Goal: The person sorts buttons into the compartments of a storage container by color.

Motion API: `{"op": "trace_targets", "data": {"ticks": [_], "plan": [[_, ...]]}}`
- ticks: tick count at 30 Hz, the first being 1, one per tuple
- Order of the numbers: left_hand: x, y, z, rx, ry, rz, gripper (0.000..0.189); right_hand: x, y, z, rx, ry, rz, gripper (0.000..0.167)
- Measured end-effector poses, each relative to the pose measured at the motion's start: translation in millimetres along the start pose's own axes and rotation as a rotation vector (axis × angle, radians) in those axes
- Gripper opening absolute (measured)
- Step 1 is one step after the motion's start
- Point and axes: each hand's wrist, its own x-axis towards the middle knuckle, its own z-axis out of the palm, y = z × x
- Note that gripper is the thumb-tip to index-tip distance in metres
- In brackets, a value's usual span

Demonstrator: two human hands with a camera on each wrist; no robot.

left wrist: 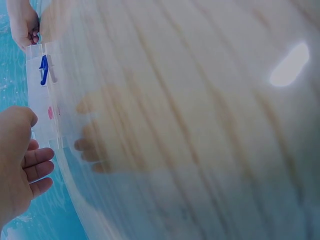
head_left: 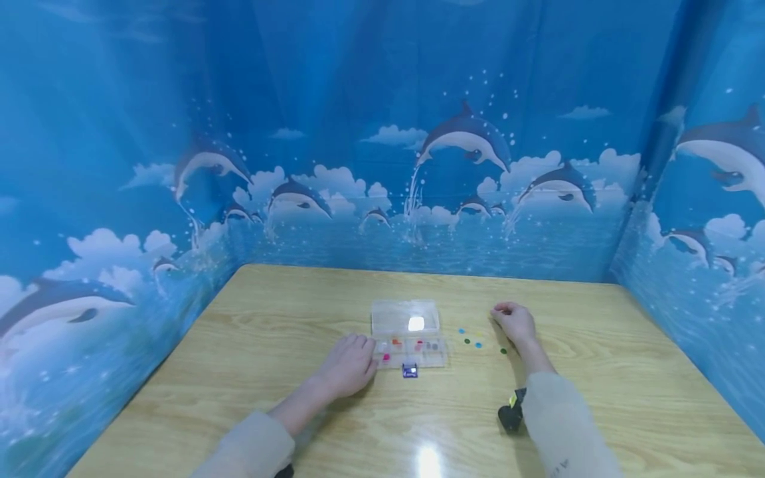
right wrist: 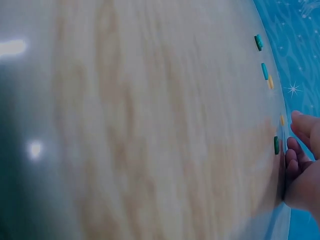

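A clear compartment box lies on the table with its transparent lid tipped back, away from me. Small red, pink, orange and pale pieces sit in its compartments. My left hand holds the left end of the box; in the left wrist view the thumb and index finger are at its edge while the other fingers stay loose. Right of the box, my right hand rests low over the table, fingers bent, beside a green disc and a small yellow piece. Whether anything is between its fingertips is hidden.
Several small discs lie between box and right hand, including a blue disc and a dark green disc. A blue clasp is at the box's front edge. A dolphin-printed curtain borders the wooden table.
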Motion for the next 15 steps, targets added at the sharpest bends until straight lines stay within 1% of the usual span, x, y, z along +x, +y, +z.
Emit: {"op": "trace_targets", "data": {"ticks": [5, 9, 12, 15], "plan": [[-0.2, -0.6, 1.2, -0.004, 0.014, 0.003, 0.021, 1.5, -5.7, 1.4, -0.014, -0.005, 0.039, 0.029], [0.6, -0.7, 2.3, -0.004, -0.004, 0.000, 0.022, 2.2, -7.3, 2.5, 0.000, -0.014, 0.079, 0.029], [0.7, -0.5, 2.5, -0.007, -0.010, -0.001, 0.022, 2.5, -6.8, 3.0, -0.002, -0.022, 0.090, 0.028], [0.8, -0.5, 2.4, -0.005, 0.003, 0.001, 0.022, 3.6, -6.5, 3.3, -0.018, -0.024, 0.084, 0.028]]}}
